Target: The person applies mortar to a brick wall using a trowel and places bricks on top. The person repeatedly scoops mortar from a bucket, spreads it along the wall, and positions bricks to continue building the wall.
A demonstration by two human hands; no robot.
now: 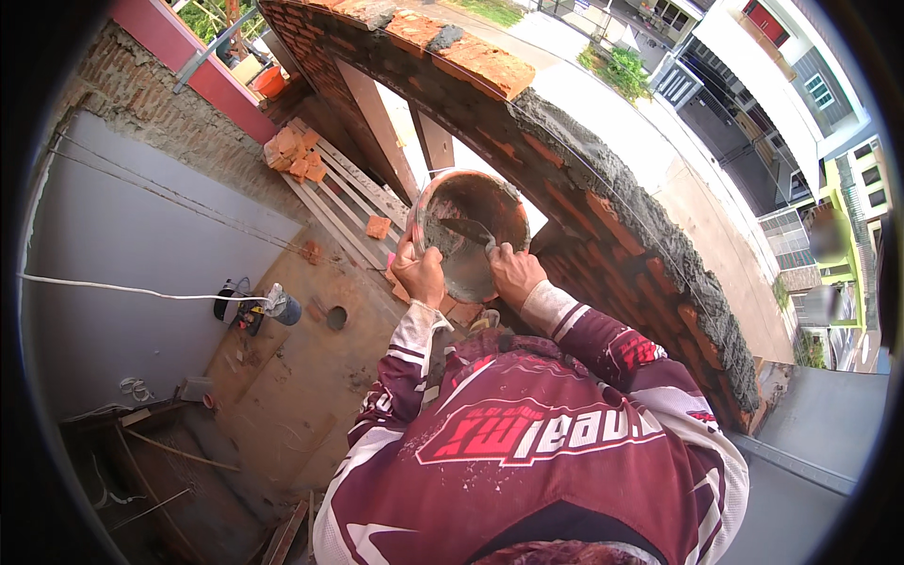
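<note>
A round mortar bucket (501, 200), reddish inside and smeared with grey, is tilted in front of me beside the brick wall (650, 282). My left hand (420, 275) is closed on its near left rim. In my right hand (516, 273) is a trowel (468, 229), its dark pointed blade inside the bucket over some grey mortar (441, 241). Fingers of the right hand wrap round the trowel's handle, which is mostly hidden. Wet mortar (612, 174) lies along the wall's top, and orange bricks (461, 52) sit on its farther stretch.
Loose bricks (296, 153) are heaped on wooden slats (344, 193) at the left. Farther below, a blue bucket (284, 308) stands on the brown floor (282, 367) near a round hole (336, 318). A white cable (141, 293) crosses the left side. Beyond the wall runs a street.
</note>
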